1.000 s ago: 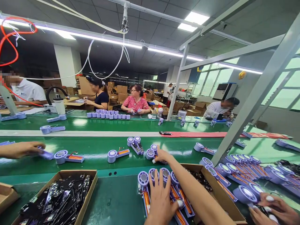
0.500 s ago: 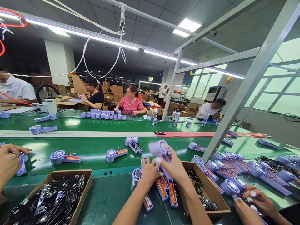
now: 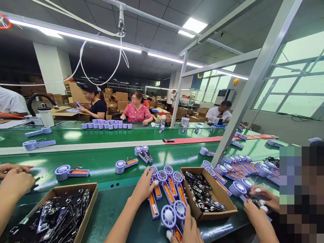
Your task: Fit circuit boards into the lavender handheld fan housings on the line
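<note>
My right hand (image 3: 189, 227) is at the near edge of the bench, closed round two purple handheld fans, a white-centred one (image 3: 168, 216) and a grey-centred one (image 3: 180, 208). Their lower handles are partly hidden by my fingers. My left hand (image 3: 143, 185) has its fingers apart, against the left side of a cluster of similar fans. A fan in that cluster (image 3: 162, 176) lies with its handle open, showing an orange battery inside. White covers are on some of my fingertips.
Cardboard boxes of black circuit boards stand to the right (image 3: 217, 213) and left (image 3: 88, 209). Other fans (image 3: 120, 166) lie along the green belt (image 3: 101, 155). A slanted metal post (image 3: 235, 125) rises at right. Co-workers' hands are at both sides.
My right hand has come down towards me with the two fans, away from the cluster. My left hand has shifted slightly left. The camera view has turned a little right.
</note>
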The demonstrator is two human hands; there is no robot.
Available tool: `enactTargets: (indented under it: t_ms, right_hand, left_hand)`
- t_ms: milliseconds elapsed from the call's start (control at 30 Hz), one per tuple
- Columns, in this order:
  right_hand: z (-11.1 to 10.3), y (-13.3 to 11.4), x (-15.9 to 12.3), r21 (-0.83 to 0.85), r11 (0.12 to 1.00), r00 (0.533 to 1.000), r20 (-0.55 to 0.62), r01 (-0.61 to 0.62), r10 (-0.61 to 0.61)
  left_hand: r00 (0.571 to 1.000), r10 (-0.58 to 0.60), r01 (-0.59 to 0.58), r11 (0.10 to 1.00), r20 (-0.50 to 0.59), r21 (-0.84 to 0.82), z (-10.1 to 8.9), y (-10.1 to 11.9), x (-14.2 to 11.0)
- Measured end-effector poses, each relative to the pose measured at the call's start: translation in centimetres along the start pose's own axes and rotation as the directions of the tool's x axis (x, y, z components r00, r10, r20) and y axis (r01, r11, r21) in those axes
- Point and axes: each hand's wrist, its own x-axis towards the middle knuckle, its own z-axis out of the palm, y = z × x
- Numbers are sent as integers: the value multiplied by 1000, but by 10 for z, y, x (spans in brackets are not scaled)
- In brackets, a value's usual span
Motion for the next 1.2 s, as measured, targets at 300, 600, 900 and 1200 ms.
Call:
enactTargets:
  t_ms: [300, 600, 900, 1200]
  right_hand:
    - [9, -32, 29, -129, 991, 992, -122, -47, 31]
    - [25, -21, 14, -204, 967, 970, -152, 155, -188]
    - [15, -19, 48, -108, 975, 976, -72, 196, -205]
    - [39, -174, 222, 121, 802, 679, 467, 584, -566]
  left_hand:
    - [975, -86, 28, 963, -204, -269, 7, -19, 40]
    - [862, -340, 167, 891, -377, -422, 38, -11, 39]
    - [800, -434, 269, 877, -414, -399, 26, 2, -16]
    - [897, -328, 317, 944, -295, -86, -14, -7, -157]
